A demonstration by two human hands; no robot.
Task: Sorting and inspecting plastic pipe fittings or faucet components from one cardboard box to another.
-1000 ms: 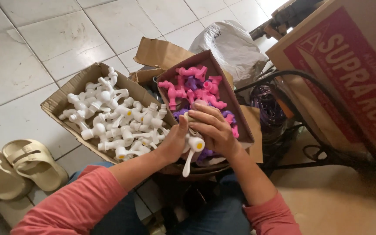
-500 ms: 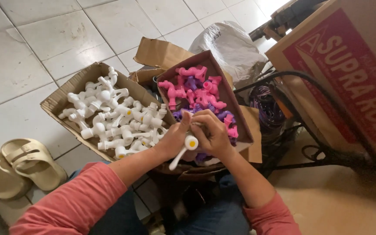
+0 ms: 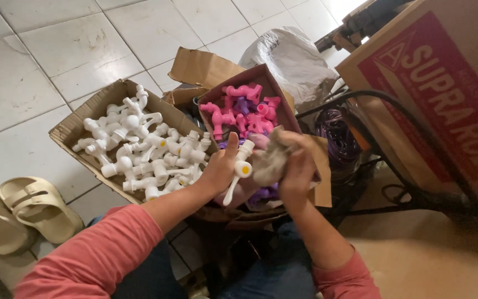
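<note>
Far left, at nine o'clock of the frame: pair of beige sandals [image 3: 15, 213] parked on the white tiled floor [image 3: 40, 61], off to the side, well apart from the work.

Next, towards centre: shallow cardboard tray [image 3: 65, 130] heaped with white plastic taps [image 3: 139, 147], laid loose in all directions, flaps folded flat so nothing blocks a reach from the lap. Near edge of the tray just beside the red-sleeved left forearm.

Centre: left hand [image 3: 217, 171] closed round one white tap [image 3: 238, 166], thumb up and pressed along its body, other fingers wrapped beneath; yellow-capped lever pointing down to six o'clock, spout end up at twelve. Held over the lap, touching neither box, seemingly so both hands can work on it.

Just to the right, at three o'clock of the tap: right hand [image 3: 294, 169] blurred, fingers bunched round a greyish crumpled rag [image 3: 269, 160] touching the tap. Exact pinch cannot be told.

Behind the hands, at twelve o'clock: tilted brown box [image 3: 283, 105] of pink and purple tap parts [image 3: 244, 113], propped to face the sitter.

Further right: white plastic bag [image 3: 291, 58], dark curved metal frame [image 3: 385, 102], purple coiled cord [image 3: 338, 138], then a large red-printed carton [image 3: 443, 83] walling off the three o'clock side.

Open room mostly at ten o'clock over bare tiles; right side crowded; little slack between the two boxes.
</note>
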